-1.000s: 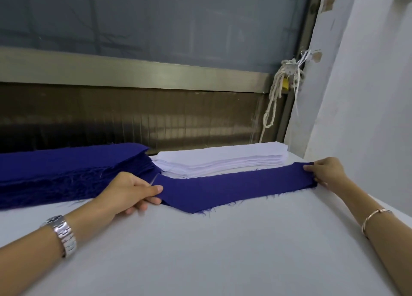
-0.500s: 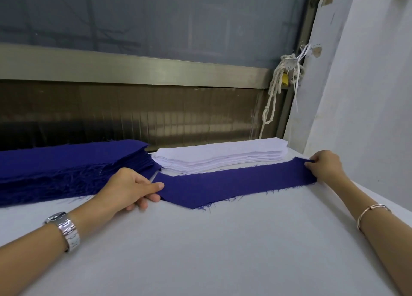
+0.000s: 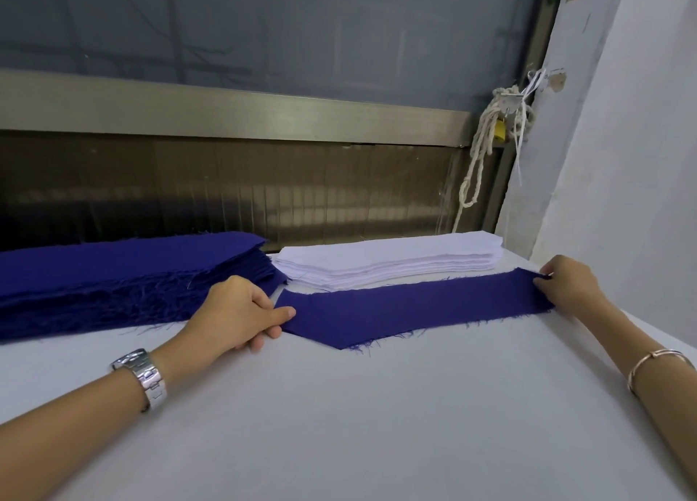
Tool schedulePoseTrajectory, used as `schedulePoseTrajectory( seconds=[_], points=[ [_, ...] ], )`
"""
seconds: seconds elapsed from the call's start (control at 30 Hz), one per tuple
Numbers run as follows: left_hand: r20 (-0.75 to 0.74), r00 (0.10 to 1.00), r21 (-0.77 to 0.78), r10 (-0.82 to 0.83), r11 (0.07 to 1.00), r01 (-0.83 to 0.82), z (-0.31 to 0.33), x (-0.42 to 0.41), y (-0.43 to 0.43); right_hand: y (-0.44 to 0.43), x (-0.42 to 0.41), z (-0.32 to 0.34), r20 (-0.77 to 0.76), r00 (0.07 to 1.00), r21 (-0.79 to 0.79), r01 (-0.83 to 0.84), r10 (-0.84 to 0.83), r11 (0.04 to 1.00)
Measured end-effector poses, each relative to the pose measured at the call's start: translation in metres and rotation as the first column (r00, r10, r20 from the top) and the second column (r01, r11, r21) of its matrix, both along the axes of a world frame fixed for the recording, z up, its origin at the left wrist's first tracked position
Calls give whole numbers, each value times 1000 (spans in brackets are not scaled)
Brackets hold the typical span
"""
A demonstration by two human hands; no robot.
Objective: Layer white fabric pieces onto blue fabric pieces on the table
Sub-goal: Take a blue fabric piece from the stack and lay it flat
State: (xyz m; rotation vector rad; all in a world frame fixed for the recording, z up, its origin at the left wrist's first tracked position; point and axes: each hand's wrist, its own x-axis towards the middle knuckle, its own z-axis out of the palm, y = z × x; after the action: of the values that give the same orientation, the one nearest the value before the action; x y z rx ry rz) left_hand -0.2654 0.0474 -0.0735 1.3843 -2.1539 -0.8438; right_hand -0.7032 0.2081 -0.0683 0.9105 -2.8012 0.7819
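On the worktop (image 3: 377,425) in front of me, one blue piece (image 3: 407,312) lies stretched flat between my hands, just in front of the white stack (image 3: 384,263). My left hand (image 3: 241,314) pinches its pointed left end, thumb on top and fingers curled beneath; my right hand (image 3: 565,285) pinches the square right end. No white piece sits on it yet, so I judge this layer barely begun: the blue base is being laid and its white cover is to come (both stacks look thick, so plenty is left). The blue stack (image 3: 124,278) at far left is woven cloth with thready, frayed edges. The single piece frays likewise along its near edge and bends at an angle. The white pieces look crisp and clean-cut.
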Motion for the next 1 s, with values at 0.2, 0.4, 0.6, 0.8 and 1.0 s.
schedulePoseTrajectory(
  seconds=[0.2, 0.4, 0.6, 0.8, 1.0],
  points=[
    [128, 990, -118, 56, 992, -41, 2, 1, 1, 4, 1, 1, 50, 998, -27, 31, -30, 999],
    [282, 951, -348, 131, 937, -26, 11, 24, 3, 6, 13, 2, -39, 998, 34, 49, -48, 998],
    [66, 996, -632, 56, 775, -2, 18, 84, 4, -6, 53, 16, -232, 972, -42, -46, 35, 998],
    [1, 988, -762, 152, 640, -98, 34, 164, -10, -55, 131, 29, -314, 881, -68, -393, 355, 917],
    [69, 941, -785, 332, 600, -154, 43, 223, -34, -118, 217, 39, -208, 795, -89, -596, 570, 798]
  ],
)
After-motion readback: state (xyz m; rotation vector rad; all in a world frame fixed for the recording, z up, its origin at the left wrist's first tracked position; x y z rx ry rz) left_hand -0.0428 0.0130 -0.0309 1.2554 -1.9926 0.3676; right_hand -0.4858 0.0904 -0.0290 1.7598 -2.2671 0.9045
